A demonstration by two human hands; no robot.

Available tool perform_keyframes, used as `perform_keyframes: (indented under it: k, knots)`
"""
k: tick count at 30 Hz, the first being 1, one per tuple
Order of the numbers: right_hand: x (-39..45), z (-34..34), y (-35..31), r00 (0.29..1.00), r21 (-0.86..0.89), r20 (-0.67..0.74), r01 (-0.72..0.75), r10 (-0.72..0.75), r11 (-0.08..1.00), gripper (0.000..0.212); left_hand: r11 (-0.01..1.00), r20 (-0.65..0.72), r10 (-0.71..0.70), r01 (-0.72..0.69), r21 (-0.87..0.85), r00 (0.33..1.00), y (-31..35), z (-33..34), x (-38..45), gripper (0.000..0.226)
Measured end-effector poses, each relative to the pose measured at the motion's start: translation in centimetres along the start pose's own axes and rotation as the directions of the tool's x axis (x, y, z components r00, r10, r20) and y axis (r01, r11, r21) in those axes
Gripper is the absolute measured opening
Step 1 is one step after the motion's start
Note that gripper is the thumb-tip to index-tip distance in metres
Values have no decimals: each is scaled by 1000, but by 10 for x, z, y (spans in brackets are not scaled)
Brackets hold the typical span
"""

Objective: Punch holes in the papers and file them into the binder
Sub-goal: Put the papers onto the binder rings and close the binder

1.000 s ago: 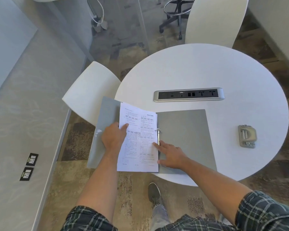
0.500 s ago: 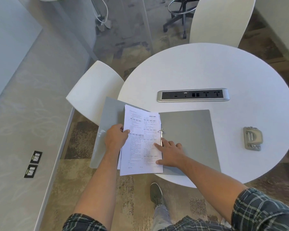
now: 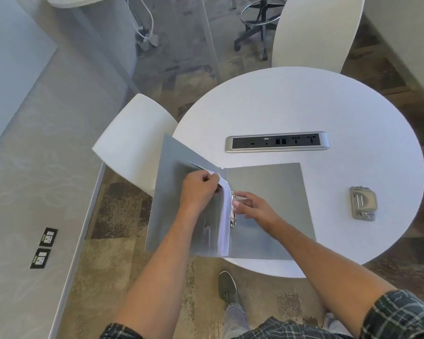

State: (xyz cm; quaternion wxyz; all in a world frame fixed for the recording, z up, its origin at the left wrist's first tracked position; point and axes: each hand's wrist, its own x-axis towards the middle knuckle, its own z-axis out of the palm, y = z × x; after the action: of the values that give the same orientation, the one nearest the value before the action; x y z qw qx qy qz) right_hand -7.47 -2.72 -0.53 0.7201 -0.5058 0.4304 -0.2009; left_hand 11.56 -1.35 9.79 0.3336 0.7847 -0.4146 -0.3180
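A grey binder (image 3: 269, 192) lies open on the near left part of the round white table (image 3: 304, 106), its left cover (image 3: 171, 182) hanging past the table edge. A stack of white papers (image 3: 224, 216) stands lifted on edge along the metal rings (image 3: 233, 209). My left hand (image 3: 198, 192) grips the papers' upper edge and holds them up. My right hand (image 3: 252, 206) is at the rings, fingertips on the ring mechanism beside the papers. A grey hole punch (image 3: 362, 203) sits alone on the table to the right.
A power socket strip (image 3: 277, 141) is set into the table behind the binder. White chairs stand at the left (image 3: 132, 140) and at the far side (image 3: 316, 30). My shoe (image 3: 227, 287) is under the table's near edge. A stool base (image 3: 257, 25) stands beyond.
The papers lay flat on the binder's left side under both hands. My left hand has since lifted them up on edge toward the rings, and my right hand moved onto the ring mechanism.
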Motion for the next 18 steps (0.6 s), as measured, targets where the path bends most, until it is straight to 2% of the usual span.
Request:
perform_keyframes:
  k: [3, 7, 9, 11, 13, 15, 18]
  knots:
    - [-8, -15, -12, 999, 95, 39, -33, 29, 995, 83, 987, 100, -45, 60, -152, 994, 11, 36, -4, 32]
    - [-14, -41, -11, 996, 275, 73, -68, 50, 959, 99, 982, 269, 4, 47, -183, 963, 9, 69, -11, 46]
    - [-18, -57, -8, 996, 447, 91, -63, 25, 892, 84, 988, 369, -25, 80, -134, 929, 0, 76, -13, 47]
    - [-21, -74, -2, 997, 506, 46, -77, 62, 859, 58, 997, 405, -65, 71, 0, 912, -17, 76, -14, 33]
    - [-22, -91, 6, 980, 340, -129, -98, 149, 935, 37, 990, 360, -81, 33, 137, 929, -36, 73, -15, 24]
    - [-23, -104, 18, 937, 109, -301, -150, 177, 983, 20, 965, 279, -100, 24, 261, 955, -55, 70, -18, 31]
    - [-24, -112, 30, 902, -33, -388, -219, 189, 975, 13, 921, 241, -106, 4, 390, 965, -79, 68, -25, 40]
